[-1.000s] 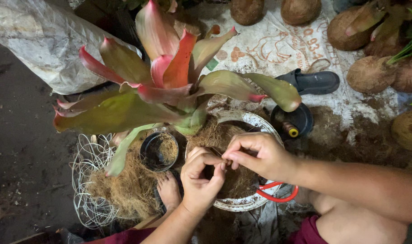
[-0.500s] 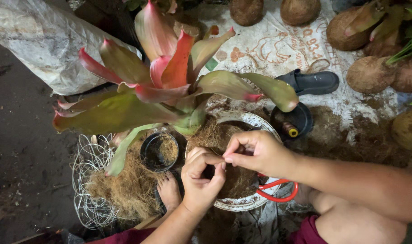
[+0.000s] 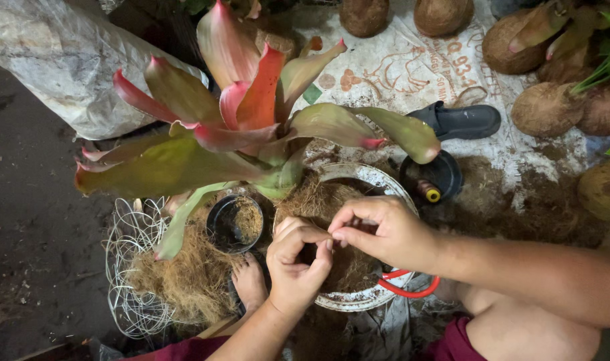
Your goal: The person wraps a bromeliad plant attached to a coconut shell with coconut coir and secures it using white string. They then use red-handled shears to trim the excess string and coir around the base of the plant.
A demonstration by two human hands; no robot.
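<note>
My left hand [image 3: 297, 264] and my right hand [image 3: 380, 228] meet fingertip to fingertip over a white round bowl [image 3: 358, 175] filled with brown coconut fibre [image 3: 322, 200]. Both pinch at a small bit of fibre between them; what exactly they hold is too small to tell. A large bromeliad [image 3: 245, 127] with red and green leaves leans over the bowl's far left side. A red-handled tool [image 3: 407, 286] lies on the bowl's near right rim, under my right wrist.
A small black pot [image 3: 235, 222] with soil stands left of the bowl, by a bare foot [image 3: 249, 281]. White wire baskets [image 3: 134, 267] hold fibre at left. Coconut husks [image 3: 552, 100] lie at upper right, a dark sandal [image 3: 455, 120] and a black dish [image 3: 441, 175] nearby.
Both hands have kept pinching at the same spot over the bowl, with only slight finger motion. Nothing else has shifted.
</note>
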